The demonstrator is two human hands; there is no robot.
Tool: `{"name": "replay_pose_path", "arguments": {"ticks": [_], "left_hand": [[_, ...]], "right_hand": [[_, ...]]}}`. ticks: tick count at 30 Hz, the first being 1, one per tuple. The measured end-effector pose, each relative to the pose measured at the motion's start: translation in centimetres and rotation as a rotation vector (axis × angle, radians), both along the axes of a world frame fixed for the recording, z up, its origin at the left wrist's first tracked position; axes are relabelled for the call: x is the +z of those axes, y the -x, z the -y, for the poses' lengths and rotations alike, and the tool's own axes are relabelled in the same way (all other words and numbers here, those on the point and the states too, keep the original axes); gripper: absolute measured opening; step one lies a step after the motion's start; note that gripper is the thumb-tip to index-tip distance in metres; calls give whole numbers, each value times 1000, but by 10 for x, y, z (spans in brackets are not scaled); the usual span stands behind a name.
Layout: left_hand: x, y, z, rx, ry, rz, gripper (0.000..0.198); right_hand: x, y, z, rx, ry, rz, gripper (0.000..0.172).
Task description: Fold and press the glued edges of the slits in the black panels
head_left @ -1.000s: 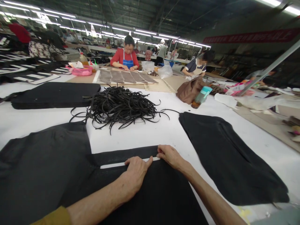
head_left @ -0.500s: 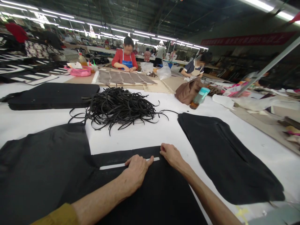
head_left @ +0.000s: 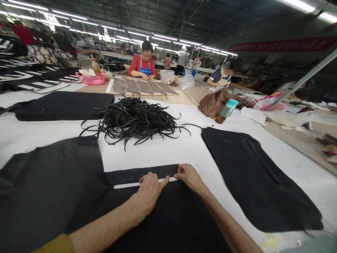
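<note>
ok so the left hand [head_left: 150, 190] is half curled, one finger pressed on the white strip [head_left: 126, 185] across black material [head_left: 181, 221] toward the near edge of the desk [head_left: 158, 151], with the right hand [head_left: 189, 176] pinched narrow, maybe gripping the strip's end.

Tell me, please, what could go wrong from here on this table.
The white strip might skew if the left hand, resting on it, slides. Its end near the right hand could crease. The tangled black strips might snag on the black stack at right, toward which one strand stretches.
</note>
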State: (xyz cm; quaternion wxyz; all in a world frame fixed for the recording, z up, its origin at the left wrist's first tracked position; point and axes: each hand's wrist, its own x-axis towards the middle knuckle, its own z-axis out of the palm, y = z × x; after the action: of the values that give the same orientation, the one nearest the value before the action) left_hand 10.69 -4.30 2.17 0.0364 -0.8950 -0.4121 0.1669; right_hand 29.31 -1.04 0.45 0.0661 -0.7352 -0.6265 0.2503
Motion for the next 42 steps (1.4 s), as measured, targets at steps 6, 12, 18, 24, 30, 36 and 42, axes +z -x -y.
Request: {"name": "replay_pose_path", "arguments": {"ticks": [6, 12, 18, 24, 30, 36, 42], "left_hand": [[-26, 31, 4, -3, -129, 175, 55], [-31, 9, 4, 5, -112, 291, 57], [-31, -7, 3, -14, -62, 367, 56], [-28, 0, 3, 34, -52, 350, 54], [-29, 13, 6, -10, -92, 352, 54], [-20, 53, 23, -94, 30, 454, 49], [-26, 87, 47, -7, 35, 535, 42]], "right_hand": [[2, 8, 1, -44, 0, 64, 22], [4, -16, 14, -81, 2, 115, 19], [6, -43, 25, -120, 11, 146, 19], [7, -44, 24, -95, 16, 127, 19], [7, -26, 39, -83, -112, 286, 8], [7, -20, 54, -45, -265, 438, 21], [11, 21, 56, 190, -339, 118, 15]]}}
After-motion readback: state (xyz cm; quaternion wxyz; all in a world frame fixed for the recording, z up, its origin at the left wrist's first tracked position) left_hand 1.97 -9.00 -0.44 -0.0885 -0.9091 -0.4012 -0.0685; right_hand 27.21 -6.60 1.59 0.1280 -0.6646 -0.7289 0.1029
